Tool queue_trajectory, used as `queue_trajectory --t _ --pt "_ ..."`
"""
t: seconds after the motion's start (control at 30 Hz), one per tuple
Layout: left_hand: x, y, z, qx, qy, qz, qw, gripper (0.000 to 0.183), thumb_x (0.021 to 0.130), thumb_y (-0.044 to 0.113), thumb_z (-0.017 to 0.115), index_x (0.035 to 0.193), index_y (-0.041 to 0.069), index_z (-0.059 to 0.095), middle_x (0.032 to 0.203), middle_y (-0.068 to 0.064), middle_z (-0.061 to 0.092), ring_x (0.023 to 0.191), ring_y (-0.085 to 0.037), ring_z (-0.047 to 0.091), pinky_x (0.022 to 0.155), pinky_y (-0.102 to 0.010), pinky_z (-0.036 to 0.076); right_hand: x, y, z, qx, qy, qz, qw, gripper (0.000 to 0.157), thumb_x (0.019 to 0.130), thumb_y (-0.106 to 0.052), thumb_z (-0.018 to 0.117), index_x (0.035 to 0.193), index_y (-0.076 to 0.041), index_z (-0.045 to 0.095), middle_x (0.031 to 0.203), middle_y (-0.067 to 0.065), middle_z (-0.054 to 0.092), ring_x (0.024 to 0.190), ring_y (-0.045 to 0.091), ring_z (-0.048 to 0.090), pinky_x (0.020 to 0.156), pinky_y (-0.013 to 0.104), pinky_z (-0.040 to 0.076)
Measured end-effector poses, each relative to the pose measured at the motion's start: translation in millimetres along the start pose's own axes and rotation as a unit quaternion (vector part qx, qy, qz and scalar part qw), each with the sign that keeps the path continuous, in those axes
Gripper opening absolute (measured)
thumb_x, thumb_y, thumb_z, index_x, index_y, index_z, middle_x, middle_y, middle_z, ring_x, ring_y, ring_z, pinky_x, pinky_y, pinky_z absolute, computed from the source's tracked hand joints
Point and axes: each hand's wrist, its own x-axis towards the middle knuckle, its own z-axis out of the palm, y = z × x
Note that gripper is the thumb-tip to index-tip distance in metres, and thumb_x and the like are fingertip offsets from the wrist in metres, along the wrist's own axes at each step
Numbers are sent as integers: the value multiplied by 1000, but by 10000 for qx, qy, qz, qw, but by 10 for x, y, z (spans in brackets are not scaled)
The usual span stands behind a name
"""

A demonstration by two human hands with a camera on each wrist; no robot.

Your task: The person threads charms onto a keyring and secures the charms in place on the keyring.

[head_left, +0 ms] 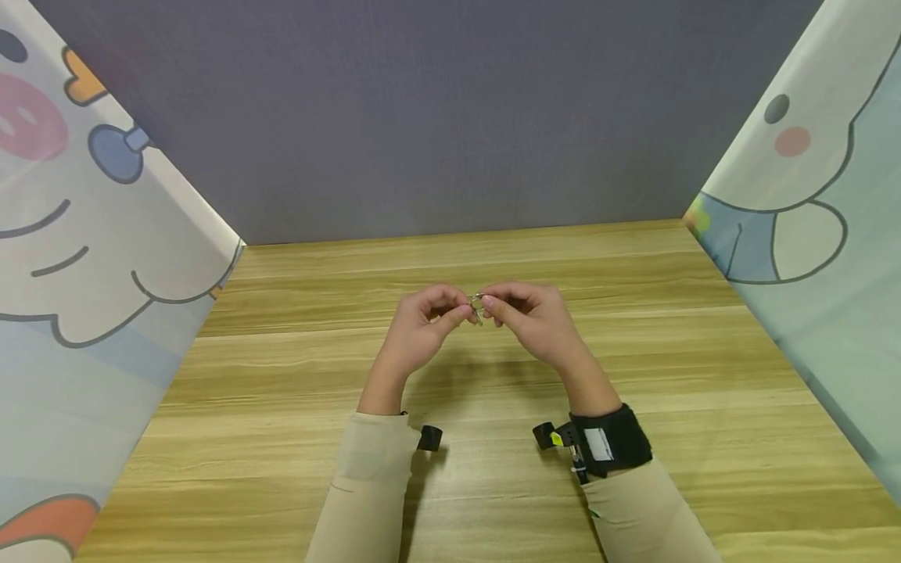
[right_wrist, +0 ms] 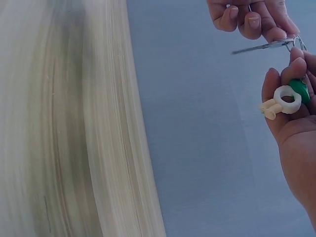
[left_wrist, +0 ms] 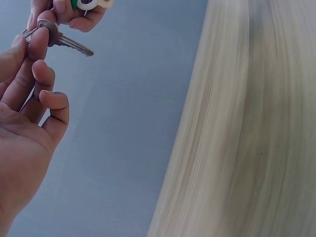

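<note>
Above the table, both hands meet at a small metal key ring (head_left: 477, 300). My left hand (head_left: 414, 332) pinches a silver key by its head between thumb and forefinger. The blade of the key (left_wrist: 75, 45) sticks out past the fingertips in the left wrist view. My right hand (head_left: 547, 327) pinches the key ring (right_wrist: 298, 43) from the other side. A trinket with a white loop (right_wrist: 287, 100) and a green part (right_wrist: 299, 90) lies against the right hand's curled fingers. The fingertips partly hide where key and ring join.
A wood-grain table (head_left: 493, 485) lies under the forearms. Behind it stands a dark grey panel (head_left: 457, 117). Cartoon-printed panels rise at the left (head_left: 105, 258) and right (head_left: 831, 234). Black wrist-worn cameras sit on the left (head_left: 430, 438) and right (head_left: 544, 435) wrists.
</note>
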Motion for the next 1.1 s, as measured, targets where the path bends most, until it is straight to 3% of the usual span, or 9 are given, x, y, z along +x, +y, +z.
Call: queue_trajectory --t 0.17,0.37,0.57,0.7,0.8,0.9,1.1 --pt "-1 -12 12 -107 28 13 9999 6 103 5 68 98 2 71 96 -16 80 93 -15 72 88 -31 57 -10 8 9 157 42 -37 9999 15 104 -5 67 112 3 77 89 14 73 73 12 62 64 26 51" --pt "-8 -37 17 -239 72 104 9996 6 103 4 67 99 0 70 97 -18 79 91 -12 70 83 -28 56 -20 -4 14 365 19 -113 9993 14 104 -2 66 112 5 76 88 12 73 72 10 64 65 24 54" --pt "-14 -68 19 -538 151 111 9984 6 103 1 66 97 -1 68 99 -23 77 91 -10 70 83 -26 56 -26 -26 15 604 -3 -82 9981 15 104 0 65 113 8 74 86 1 73 72 9 65 66 24 55" --pt "-11 -72 16 -512 161 187 9984 5 102 2 67 99 -2 69 99 -23 78 88 -9 69 77 -24 53 -28 -20 13 553 11 -17 9985 16 102 0 66 114 8 74 87 0 73 72 9 64 65 23 54" --pt "-7 -73 14 -429 122 191 9988 5 102 3 68 101 -2 70 101 -22 79 89 -10 70 77 -24 53 -27 -11 8 471 38 43 9989 16 102 -1 68 114 6 75 86 -8 73 72 9 64 64 23 53" --pt "-8 -75 16 -320 109 81 9994 6 103 6 69 104 0 72 103 -20 80 92 -12 70 80 -25 55 -25 -7 8 385 66 41 9992 14 102 -3 69 111 5 76 86 -6 73 71 10 63 64 24 53" --pt "-19 -70 14 15 171 -69 9998 11 103 13 71 111 6 74 103 -12 77 93 -15 68 83 -34 55 -24 -2 15 194 95 5 9998 10 102 -6 70 104 2 76 85 12 73 68 18 62 61 26 51"
